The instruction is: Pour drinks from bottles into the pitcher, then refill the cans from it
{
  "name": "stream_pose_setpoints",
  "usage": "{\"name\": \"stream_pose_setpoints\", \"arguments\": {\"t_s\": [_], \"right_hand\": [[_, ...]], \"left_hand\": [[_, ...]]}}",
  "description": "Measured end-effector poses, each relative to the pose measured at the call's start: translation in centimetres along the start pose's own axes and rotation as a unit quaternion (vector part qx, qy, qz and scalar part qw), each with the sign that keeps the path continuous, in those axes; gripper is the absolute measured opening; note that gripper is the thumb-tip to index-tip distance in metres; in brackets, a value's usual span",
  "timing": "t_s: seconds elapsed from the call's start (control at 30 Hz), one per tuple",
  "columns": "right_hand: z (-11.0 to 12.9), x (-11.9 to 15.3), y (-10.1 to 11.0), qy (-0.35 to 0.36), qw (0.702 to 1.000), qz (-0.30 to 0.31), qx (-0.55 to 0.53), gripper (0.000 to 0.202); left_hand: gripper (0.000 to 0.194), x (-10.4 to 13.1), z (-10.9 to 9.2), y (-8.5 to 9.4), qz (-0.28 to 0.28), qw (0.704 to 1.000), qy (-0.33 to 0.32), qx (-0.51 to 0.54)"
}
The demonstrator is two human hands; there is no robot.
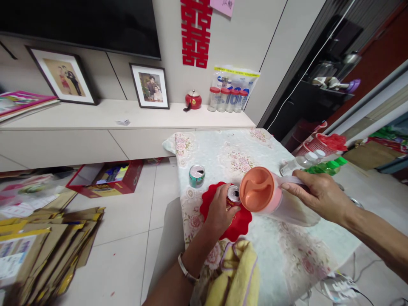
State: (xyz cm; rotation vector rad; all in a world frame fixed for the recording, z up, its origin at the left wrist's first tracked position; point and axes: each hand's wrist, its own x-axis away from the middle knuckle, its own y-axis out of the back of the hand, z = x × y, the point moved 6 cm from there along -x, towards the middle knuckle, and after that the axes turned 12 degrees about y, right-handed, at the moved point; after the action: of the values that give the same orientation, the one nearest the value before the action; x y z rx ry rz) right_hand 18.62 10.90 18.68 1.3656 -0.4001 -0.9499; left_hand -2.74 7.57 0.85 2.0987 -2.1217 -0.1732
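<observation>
My left hand [220,211] is wrapped around a small red drink can [233,196] with an opened top, which stands on a red scalloped mat [236,227]. In my right hand [318,193] is the handle of a pitcher [287,202] with an orange lid [256,189]. The pitcher is tipped toward the left, its lid close to the can; whether the two touch, I cannot tell. Liquid shows in the lower side of its see-through body. A green can [196,176], also opened, stands to the left of the mat.
A flowered tablecloth [219,146] covers the table. A yellow towel [239,276] lies at the near edge. Clear bottles [301,161] and green-capped bottles [328,166] stand at the right. Behind is a white cabinet [149,119] with framed photos and red-lidded jars [225,100].
</observation>
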Motion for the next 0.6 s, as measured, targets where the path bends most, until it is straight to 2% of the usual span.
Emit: {"name": "stream_pose_setpoints", "arguments": {"t_s": [0.3, 0.6], "right_hand": [[0.02, -0.17, 0.08, -0.005, 1.0, 0.013, 0.003, 0.059], [0.7, -0.92, 0.27, 0.025, 0.999, 0.032, 0.025, 0.06]], "left_hand": [[0.062, 0.07, 0.01, -0.06, -0.001, 1.0, 0.006, 0.0], [0.064, 0.02, 0.05, -0.05, -0.005, 1.0, 0.005, 0.003]]}}
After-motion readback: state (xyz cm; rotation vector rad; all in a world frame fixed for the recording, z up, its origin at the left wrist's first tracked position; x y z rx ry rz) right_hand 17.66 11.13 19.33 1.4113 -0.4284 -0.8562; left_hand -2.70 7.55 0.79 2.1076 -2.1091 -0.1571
